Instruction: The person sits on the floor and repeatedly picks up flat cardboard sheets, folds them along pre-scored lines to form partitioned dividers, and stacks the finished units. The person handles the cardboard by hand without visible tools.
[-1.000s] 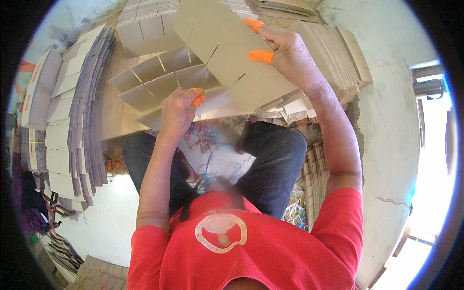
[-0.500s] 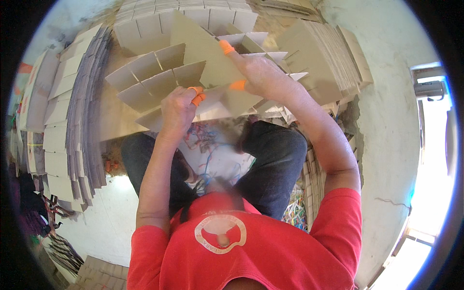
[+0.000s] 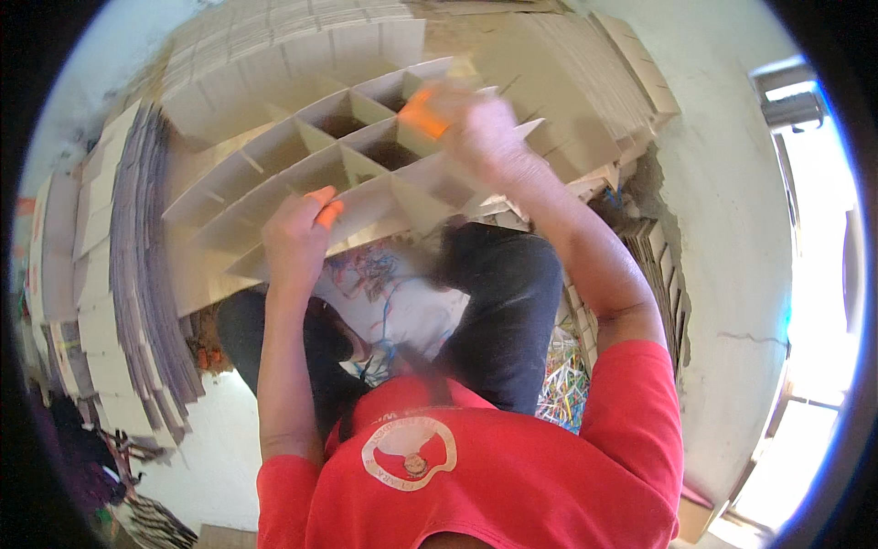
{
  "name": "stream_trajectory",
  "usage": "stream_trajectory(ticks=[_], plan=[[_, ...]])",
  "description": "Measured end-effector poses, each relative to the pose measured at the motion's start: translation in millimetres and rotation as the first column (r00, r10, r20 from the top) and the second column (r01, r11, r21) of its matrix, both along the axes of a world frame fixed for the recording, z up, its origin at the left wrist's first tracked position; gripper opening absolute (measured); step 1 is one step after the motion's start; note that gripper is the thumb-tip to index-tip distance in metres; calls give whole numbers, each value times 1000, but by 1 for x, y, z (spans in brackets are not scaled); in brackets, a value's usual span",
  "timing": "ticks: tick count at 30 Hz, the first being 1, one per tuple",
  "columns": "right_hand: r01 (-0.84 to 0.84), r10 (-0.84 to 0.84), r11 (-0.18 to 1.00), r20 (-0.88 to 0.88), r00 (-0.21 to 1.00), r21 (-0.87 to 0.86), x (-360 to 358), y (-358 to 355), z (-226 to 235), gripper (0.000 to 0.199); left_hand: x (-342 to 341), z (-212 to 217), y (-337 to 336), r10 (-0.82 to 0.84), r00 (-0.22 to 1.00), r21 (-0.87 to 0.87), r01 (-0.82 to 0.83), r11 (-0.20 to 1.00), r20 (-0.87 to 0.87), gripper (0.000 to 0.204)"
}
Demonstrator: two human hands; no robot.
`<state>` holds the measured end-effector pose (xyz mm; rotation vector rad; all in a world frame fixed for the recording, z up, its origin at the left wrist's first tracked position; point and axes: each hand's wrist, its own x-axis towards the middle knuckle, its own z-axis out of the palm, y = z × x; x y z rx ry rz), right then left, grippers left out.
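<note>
In front of me stands a cardboard divider grid (image 3: 343, 137) of long slotted strips crossed by shorter pieces, with open cells in its middle and right part. My left hand (image 3: 294, 240), with orange finger covers, is closed on the near long strip (image 3: 380, 203) at its top edge. Over the right part of the grid is my right hand (image 3: 480, 133), also with orange finger covers. Its fingers are smeared by motion, so their grip is unclear. A short cross piece (image 3: 421, 203) stands in the near strip between my hands.
Slotted cardboard strips are stacked behind the grid (image 3: 302, 73), at the far right (image 3: 558, 82) and along the left (image 3: 105, 274). My knees (image 3: 508, 284) are under the board's near edge. Coloured strands (image 3: 562, 384) lie beside my right leg. A pale wall (image 3: 722, 247) rises on the right.
The flat cardboard piece that stood up by my right hand no longer shows upright. Cells now stand open across the grid's middle and right. My left hand appears further left and lower.
</note>
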<state>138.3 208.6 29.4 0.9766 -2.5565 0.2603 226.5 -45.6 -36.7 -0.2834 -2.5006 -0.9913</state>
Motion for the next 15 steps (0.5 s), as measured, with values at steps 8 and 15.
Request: stream_trajectory(ticks=[8,15], plan=[[824,-790,438,-283,544,359,-41,216,-51,50,11,18,1,30,998,-38,-32,999,-55,38],[906,-903,421,67,424,-48,-56,227,-12,44,18,17,-12,19,997,-103,-27,994,-74,39]])
